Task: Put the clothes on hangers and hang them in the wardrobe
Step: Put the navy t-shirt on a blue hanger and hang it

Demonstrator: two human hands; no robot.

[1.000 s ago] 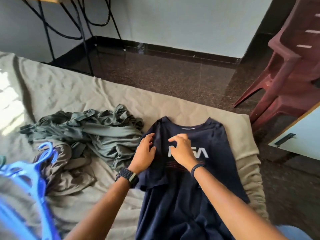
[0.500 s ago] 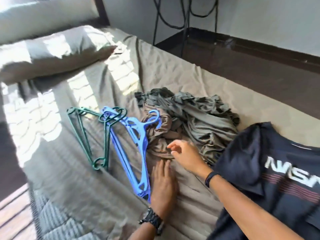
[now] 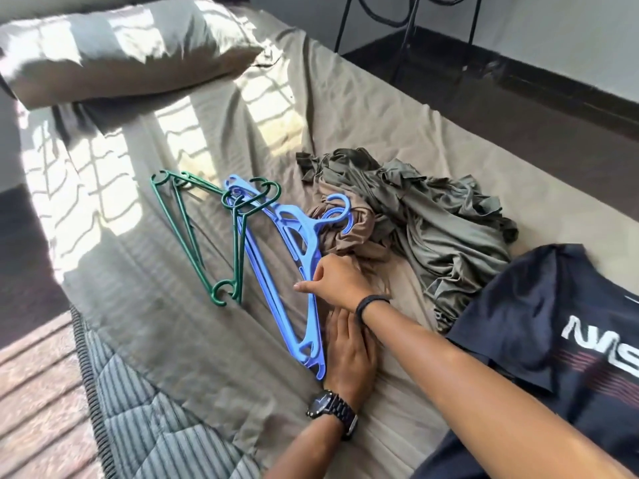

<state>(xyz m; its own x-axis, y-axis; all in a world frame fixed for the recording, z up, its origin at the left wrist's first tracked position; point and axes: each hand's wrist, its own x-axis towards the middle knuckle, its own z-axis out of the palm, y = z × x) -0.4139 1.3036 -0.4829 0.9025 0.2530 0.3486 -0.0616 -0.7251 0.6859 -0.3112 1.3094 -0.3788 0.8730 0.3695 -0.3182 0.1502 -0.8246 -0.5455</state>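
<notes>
A stack of blue hangers lies on the bed with green hangers to its left. My right hand curls its fingers round the arm of the top blue hanger. My left hand, wearing a watch, lies flat on the sheet beside the lower end of the blue hangers. A navy NASA T-shirt is spread out at the right. A heap of grey-green and brown clothes sits behind my hands.
The bed has a taupe sheet. A pillow lies at the top left. The mattress edge runs along the lower left. Dark floor and black metal legs are beyond the bed.
The view swung left from the T-shirt to the hangers. My hands left the shirt; the right hand moved onto the blue hanger and the left hand settled flat on the sheet.
</notes>
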